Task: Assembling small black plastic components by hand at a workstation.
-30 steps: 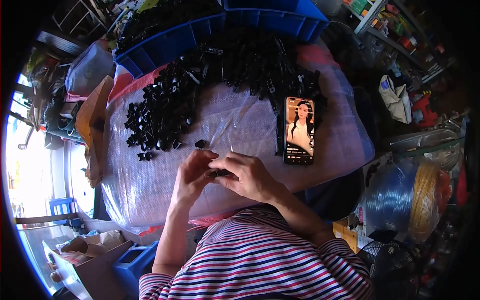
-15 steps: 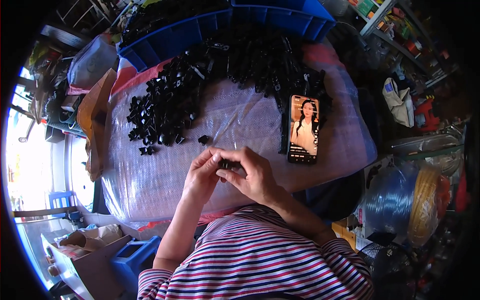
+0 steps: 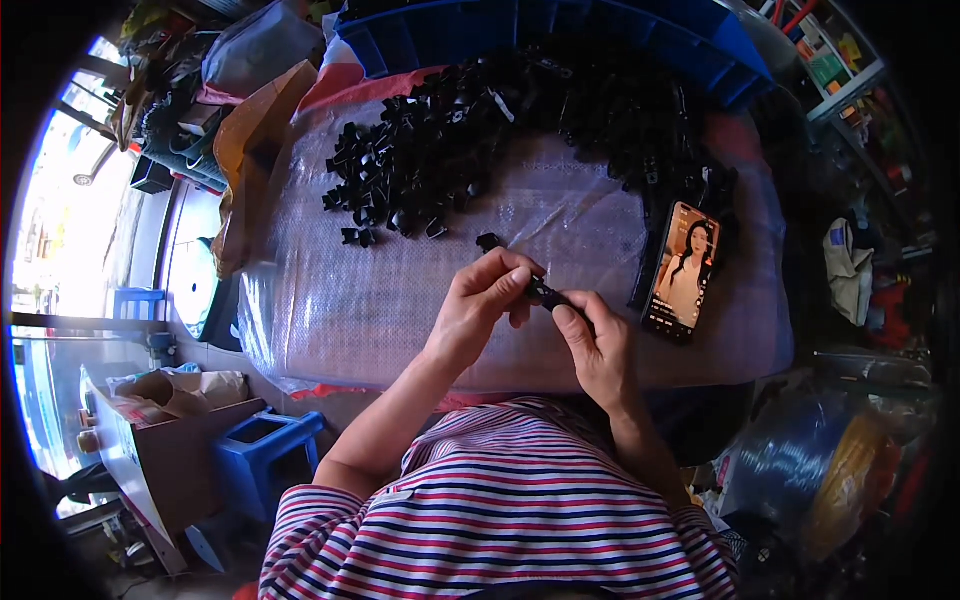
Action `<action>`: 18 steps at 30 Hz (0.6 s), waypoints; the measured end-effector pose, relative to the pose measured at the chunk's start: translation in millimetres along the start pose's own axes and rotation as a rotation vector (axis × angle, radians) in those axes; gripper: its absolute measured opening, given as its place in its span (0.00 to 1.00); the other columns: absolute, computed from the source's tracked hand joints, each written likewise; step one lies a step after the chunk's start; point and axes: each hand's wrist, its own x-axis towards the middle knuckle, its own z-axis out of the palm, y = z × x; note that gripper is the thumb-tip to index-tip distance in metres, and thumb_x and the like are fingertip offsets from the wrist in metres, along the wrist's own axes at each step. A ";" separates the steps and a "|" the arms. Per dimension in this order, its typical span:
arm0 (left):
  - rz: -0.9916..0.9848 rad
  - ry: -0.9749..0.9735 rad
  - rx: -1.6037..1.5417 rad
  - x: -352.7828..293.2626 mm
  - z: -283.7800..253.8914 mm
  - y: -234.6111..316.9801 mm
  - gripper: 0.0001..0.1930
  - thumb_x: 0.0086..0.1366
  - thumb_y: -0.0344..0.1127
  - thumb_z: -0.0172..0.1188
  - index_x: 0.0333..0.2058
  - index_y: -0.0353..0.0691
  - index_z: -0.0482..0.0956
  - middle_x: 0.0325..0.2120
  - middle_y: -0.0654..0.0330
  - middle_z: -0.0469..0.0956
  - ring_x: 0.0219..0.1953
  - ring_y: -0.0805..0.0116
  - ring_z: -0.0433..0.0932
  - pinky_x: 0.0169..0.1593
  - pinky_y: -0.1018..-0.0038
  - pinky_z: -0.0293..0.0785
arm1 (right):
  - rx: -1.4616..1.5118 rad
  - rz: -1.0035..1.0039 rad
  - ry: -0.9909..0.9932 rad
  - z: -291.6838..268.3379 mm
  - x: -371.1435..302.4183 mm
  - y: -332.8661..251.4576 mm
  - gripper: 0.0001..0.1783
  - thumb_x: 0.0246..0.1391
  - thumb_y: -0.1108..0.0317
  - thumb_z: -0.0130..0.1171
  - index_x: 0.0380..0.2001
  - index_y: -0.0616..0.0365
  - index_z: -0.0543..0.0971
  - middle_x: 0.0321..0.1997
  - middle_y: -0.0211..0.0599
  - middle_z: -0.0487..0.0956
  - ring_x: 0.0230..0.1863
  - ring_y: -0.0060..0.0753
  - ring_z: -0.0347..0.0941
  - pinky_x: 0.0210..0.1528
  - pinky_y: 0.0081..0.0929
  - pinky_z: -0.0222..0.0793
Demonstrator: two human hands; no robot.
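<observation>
- A cluttered, dim room surrounded a padded work surface covered in pale woven sacking (image 3: 350,320), with bright daylight at the left.
- The black part (image 3: 543,293), short and narrow, was above the near half of that surface, between the two hands.
- The left hand (image 3: 480,300) was clamped on its upper left end, thumb and fingers together.
- The right hand (image 3: 603,360) pinched its lower right end between thumb and forefinger; the hands themselves were apart, bridged by the part.
- Whether the part was one piece or several joined was too small to tell; with both hands on it, handling of it looked unfinished.
- One small black piece (image 3: 488,242) lay just beyond the left hand's fingers, away from the heap.
- Farther off, a heap of small black pieces (image 3: 400,160) ran into a darker pile of longer black parts (image 3: 620,130). Much seemed left there, though which were finished could not be told.
- A lit phone (image 3: 684,270) rested right of the hands, against that pile's edge.
- A blue crate (image 3: 735,75) stood behind the pile.
</observation>
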 end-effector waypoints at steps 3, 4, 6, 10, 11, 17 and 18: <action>0.039 0.018 0.138 -2.0 -2.3 1.6 0.10 0.63 0.36 0.50 0.35 0.35 0.73 0.21 0.65 0.71 0.20 0.80 0.67 0.25 0.84 0.63 | -0.006 0.035 -0.034 2.8 3.2 1.4 0.11 0.56 0.64 0.51 0.33 0.62 0.72 0.18 0.39 0.72 0.18 0.27 0.67 0.22 0.23 0.62; 0.040 0.010 0.137 -4.2 2.3 4.3 0.10 0.63 0.36 0.50 0.35 0.35 0.73 0.21 0.65 0.71 0.20 0.80 0.67 0.25 0.84 0.63 | -0.010 0.062 -0.038 2.1 2.2 -0.2 0.11 0.56 0.64 0.51 0.32 0.62 0.72 0.18 0.40 0.72 0.18 0.28 0.67 0.22 0.24 0.62; 0.149 0.132 0.405 -12.1 14.1 9.3 0.09 0.63 0.34 0.50 0.35 0.34 0.74 0.20 0.66 0.71 0.21 0.82 0.66 0.25 0.86 0.62 | 0.033 0.012 0.020 12.3 2.4 3.0 0.11 0.56 0.64 0.51 0.31 0.62 0.72 0.18 0.40 0.72 0.18 0.28 0.67 0.22 0.25 0.63; 0.185 0.248 0.358 -14.0 4.6 2.6 0.08 0.61 0.32 0.52 0.35 0.34 0.73 0.23 0.64 0.73 0.25 0.82 0.68 0.27 0.84 0.65 | 0.049 0.004 0.060 36.9 12.6 -0.9 0.11 0.56 0.63 0.51 0.29 0.62 0.69 0.21 0.45 0.74 0.24 0.43 0.75 0.23 0.31 0.66; 0.211 0.201 0.278 -12.8 1.5 3.1 0.10 0.61 0.36 0.53 0.36 0.37 0.73 0.28 0.64 0.73 0.30 0.79 0.68 0.33 0.81 0.65 | 0.075 0.020 0.056 41.7 16.5 -4.7 0.11 0.57 0.65 0.49 0.30 0.62 0.68 0.20 0.40 0.72 0.23 0.30 0.70 0.26 0.24 0.64; 0.132 0.071 -0.571 2.0 -25.9 22.8 0.13 0.63 0.47 0.47 0.38 0.45 0.69 0.44 0.58 0.71 0.39 0.68 0.71 0.42 0.72 0.66 | -0.567 -0.273 0.001 -1.7 115.4 -4.9 0.07 0.51 0.71 0.50 0.35 0.57 0.70 0.39 0.41 0.73 0.38 0.42 0.71 0.40 0.31 0.65; 0.117 0.009 -0.650 6.9 -27.9 30.2 0.14 0.63 0.47 0.47 0.40 0.45 0.69 0.44 0.57 0.71 0.39 0.68 0.71 0.41 0.73 0.67 | -0.936 -0.378 0.175 -13.6 141.8 12.4 0.10 0.49 0.74 0.50 0.37 0.56 0.71 0.45 0.41 0.71 0.42 0.42 0.69 0.43 0.32 0.65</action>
